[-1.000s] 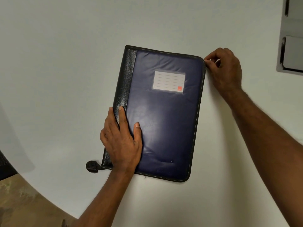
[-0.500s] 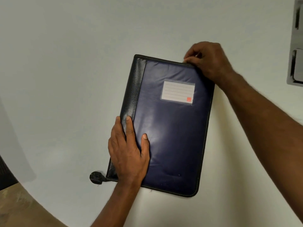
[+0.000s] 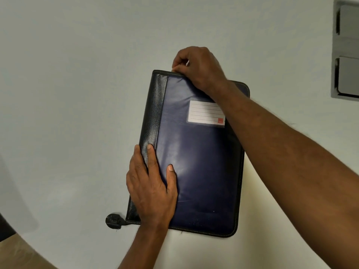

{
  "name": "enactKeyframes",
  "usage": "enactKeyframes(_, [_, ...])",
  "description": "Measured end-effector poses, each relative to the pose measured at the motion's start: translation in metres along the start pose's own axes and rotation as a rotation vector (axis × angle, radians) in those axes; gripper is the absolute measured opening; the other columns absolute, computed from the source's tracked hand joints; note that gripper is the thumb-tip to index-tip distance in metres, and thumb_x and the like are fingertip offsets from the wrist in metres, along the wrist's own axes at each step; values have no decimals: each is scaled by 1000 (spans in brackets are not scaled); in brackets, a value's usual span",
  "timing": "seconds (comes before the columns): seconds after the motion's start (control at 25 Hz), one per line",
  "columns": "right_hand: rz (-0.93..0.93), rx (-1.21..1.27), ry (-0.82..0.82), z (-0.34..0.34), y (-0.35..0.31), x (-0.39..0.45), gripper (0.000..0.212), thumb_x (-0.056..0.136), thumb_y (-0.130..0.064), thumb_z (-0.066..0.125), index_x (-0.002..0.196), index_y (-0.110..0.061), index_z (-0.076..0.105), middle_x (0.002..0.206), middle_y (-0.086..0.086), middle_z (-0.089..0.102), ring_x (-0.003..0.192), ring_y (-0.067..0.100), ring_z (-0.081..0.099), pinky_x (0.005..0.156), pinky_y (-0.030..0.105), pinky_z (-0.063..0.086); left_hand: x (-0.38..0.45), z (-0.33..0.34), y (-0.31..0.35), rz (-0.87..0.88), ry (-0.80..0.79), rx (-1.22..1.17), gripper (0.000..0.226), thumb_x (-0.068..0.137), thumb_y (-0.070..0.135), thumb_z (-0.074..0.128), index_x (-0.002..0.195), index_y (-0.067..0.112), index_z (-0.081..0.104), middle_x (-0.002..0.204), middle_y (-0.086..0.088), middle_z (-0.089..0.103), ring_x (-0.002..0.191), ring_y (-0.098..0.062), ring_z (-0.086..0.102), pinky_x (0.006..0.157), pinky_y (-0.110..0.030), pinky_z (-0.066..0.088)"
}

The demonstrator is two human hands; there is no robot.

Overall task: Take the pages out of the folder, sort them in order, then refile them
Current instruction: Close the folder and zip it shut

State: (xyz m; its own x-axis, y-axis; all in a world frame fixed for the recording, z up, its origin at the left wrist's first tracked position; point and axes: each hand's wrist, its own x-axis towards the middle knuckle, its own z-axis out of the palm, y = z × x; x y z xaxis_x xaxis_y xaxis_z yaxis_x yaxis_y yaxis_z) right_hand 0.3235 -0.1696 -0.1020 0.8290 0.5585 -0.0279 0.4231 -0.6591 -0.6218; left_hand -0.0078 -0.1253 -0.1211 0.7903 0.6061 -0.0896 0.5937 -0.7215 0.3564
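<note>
- I see the zip folder [image 3: 196, 162] lying flat and closed on the white table [image 3: 68, 113], its long sides running away from me and leaning slightly to the left.
- Its cover is dark navy and glossy, with a black grained spine strip down the left side and pale stitching round the black edge.
- A white lined label [image 3: 206, 113] with a small red square sits in a clear pocket on the upper right of the cover.
- A black tab [image 3: 113, 221] sticks out from the near left corner onto the table.
</note>
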Motion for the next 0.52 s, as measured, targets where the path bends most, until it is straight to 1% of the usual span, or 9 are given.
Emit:
enactKeyframes(0.28, [18, -27, 11, 15, -24, 9, 12, 86, -35, 69, 92, -28, 77, 93, -12, 73, 89, 6, 64, 80, 28, 52, 0, 0, -1, 2, -4, 2, 69, 104, 49, 43, 164, 19, 28, 171, -11, 20, 153, -33, 28, 121, -52, 27])
enactKeyframes(0.52, [55, -60, 50, 22, -28, 8, 12, 88, -37, 69, 94, -30, 77, 98, -12, 72, 91, 7, 63, 78, 25, 46, 0, 1, -2, 10, 9, 13, 67, 104, 46, 43, 163, 17, 29, 171, -12, 22, 153, -33, 29, 120, -52, 29])
